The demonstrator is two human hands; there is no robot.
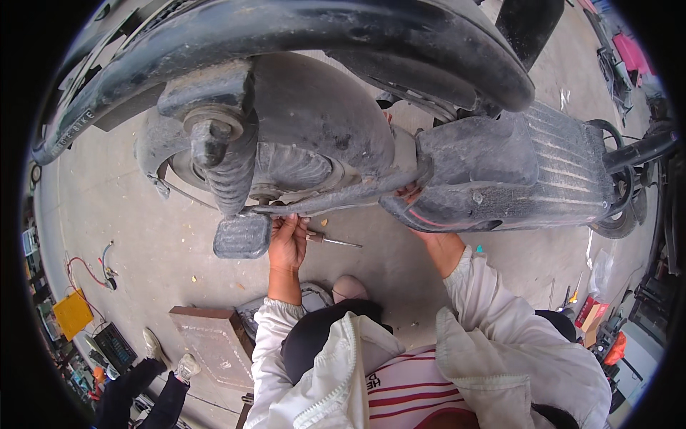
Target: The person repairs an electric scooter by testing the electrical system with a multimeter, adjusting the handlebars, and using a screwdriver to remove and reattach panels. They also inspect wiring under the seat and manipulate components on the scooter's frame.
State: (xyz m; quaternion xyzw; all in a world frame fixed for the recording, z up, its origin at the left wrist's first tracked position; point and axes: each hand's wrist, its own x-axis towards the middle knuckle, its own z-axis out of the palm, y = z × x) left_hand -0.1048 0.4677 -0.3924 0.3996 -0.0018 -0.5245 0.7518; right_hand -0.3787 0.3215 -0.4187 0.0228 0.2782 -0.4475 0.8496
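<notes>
The bike (325,107) spans the view in front of the person, its wheel end at left and its ribbed deck (572,161) at right, so its low parts sit within reach of 2 bare hands. The left hand (286,247) is raised palm-up under the bar (346,194), just beside the pedal (243,237), thumb and fingertips bunched close together at the bar's lower edge; from below, that is probably the easiest way in past the spring (232,182). What those fingertips pinch, if anything, cannot be told. The right hand (434,242) goes up behind the side panel (461,212), with some fingers showing at the gap between panel and bar. Most of it is hidden, so its grip cannot be told, though the placement suggests steadying or feeling for the inner side. A screwdriver (334,241) shows right by the left fingers, shaft pointing rightward, handy there; whether it is tucked in them or lies on the floor (396,275) beyond is unclear.
</notes>
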